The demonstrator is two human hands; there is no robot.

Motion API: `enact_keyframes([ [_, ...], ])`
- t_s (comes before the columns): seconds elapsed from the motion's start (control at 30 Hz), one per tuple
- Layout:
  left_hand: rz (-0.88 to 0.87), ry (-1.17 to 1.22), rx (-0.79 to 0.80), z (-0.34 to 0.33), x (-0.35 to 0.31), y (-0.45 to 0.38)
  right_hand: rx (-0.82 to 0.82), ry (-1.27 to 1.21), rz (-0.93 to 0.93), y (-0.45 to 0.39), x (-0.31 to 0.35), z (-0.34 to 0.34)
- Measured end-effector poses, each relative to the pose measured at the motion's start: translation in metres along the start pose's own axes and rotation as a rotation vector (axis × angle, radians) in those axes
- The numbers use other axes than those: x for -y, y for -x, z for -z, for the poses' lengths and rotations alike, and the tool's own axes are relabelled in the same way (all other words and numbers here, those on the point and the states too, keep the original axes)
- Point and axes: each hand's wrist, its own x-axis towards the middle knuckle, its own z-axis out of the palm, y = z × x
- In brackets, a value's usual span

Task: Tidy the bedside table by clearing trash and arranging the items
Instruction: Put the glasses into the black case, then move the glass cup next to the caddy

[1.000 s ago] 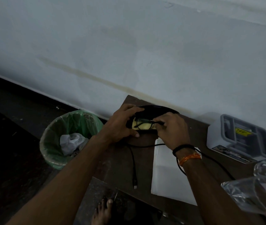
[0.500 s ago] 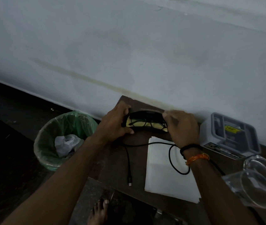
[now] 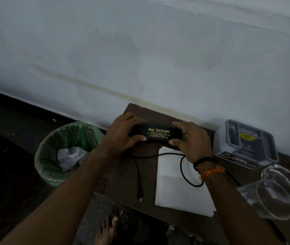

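Now left hand (image 3: 123,134) and right hand (image 3: 192,140) each grip one end of the closed black glasses case (image 3: 156,134) above the worktop (image 3: 121,175)

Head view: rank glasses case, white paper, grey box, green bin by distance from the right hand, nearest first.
1. glasses case: held in the right hand, at its far-left side.
2. white paper: on the table just below the hand, toward the person.
3. grey box: to its right, by the wall.
4. green bin: on the floor, far left, beyond the left hand.
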Motion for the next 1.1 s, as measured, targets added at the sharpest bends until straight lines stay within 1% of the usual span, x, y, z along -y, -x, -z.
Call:
enact_keyframes([
  [0.13,0.023,0.002,0.030,0.000,-0.001,-0.002,0.003,-0.034,-0.032,-0.003,0.001,-0.003],
  [0.37,0.059,0.007,0.055,-0.001,-0.001,-0.004,-0.002,-0.013,-0.037,-0.005,0.001,-0.008],
  [0.63,0.115,-0.097,0.046,-0.003,-0.003,-0.012,0.004,0.079,-0.012,-0.007,0.006,-0.012],
  [0.77,0.098,-0.081,0.017,-0.003,-0.004,-0.015,-0.027,0.062,-0.011,0.002,0.012,0.004],
  [0.83,0.059,-0.068,-0.015,0.002,-0.016,-0.016,-0.070,0.055,-0.006,0.013,0.014,0.015],
  [0.87,0.032,-0.046,-0.007,0.005,-0.024,-0.017,-0.090,0.047,-0.006,0.020,0.014,0.020],
  [0.9,0.010,-0.010,0.032,0.009,-0.034,-0.017,-0.109,0.035,-0.007,0.028,0.014,0.024],
  [0.97,-0.019,0.042,0.159,0.018,-0.052,-0.013,-0.141,-0.007,-0.006,0.047,0.015,0.033],
  [1.03,-0.030,0.000,0.281,0.022,-0.067,-0.008,-0.165,-0.049,0.002,0.067,0.017,0.040],
  [1.1,-0.003,-0.051,0.372,0.021,-0.081,-0.003,-0.180,-0.072,0.000,0.088,0.019,0.046],
])
